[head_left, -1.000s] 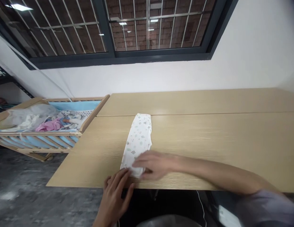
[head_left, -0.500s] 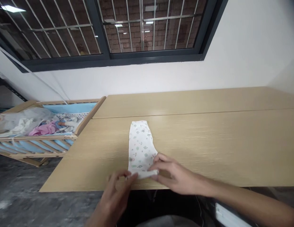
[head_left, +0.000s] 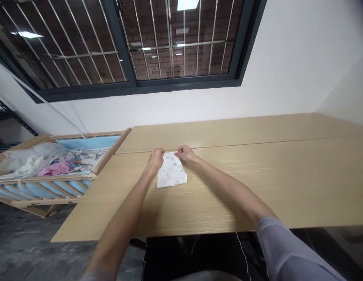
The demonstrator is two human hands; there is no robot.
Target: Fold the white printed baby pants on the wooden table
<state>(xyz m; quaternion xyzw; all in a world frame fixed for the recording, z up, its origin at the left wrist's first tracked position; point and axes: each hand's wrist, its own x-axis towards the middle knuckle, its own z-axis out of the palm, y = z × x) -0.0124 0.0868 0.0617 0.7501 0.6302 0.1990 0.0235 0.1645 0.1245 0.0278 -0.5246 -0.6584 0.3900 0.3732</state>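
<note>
A pair of small white baby pants (head_left: pixel 171 171) with a scattered print lies folded into a short piece on the wooden table. My left hand (head_left: pixel 157 157) is closed at the far left corner of the cloth, fingers pinched on it. At the far right corner my right hand (head_left: pixel 185 153) pinches the cloth between thumb and fingers. The fold's near edge lies flat towards me, with a small green mark near its right corner. My fingertips partly hide the far edge.
The wide wooden table (head_left: pixel 257 175) has a seam running across it behind the cloth. To the left stands a wooden crib (head_left: pixel 111 152) with blue lining, holding a pink cloth (head_left: pixel 57 168) and other clothes. A white wall and a barred window (head_left: pixel 181 84) rise behind.
Both hands have moved from the pants' near end to the far end, folding the near part over. The cloth is now much shorter. The view has tilted up slightly.
</note>
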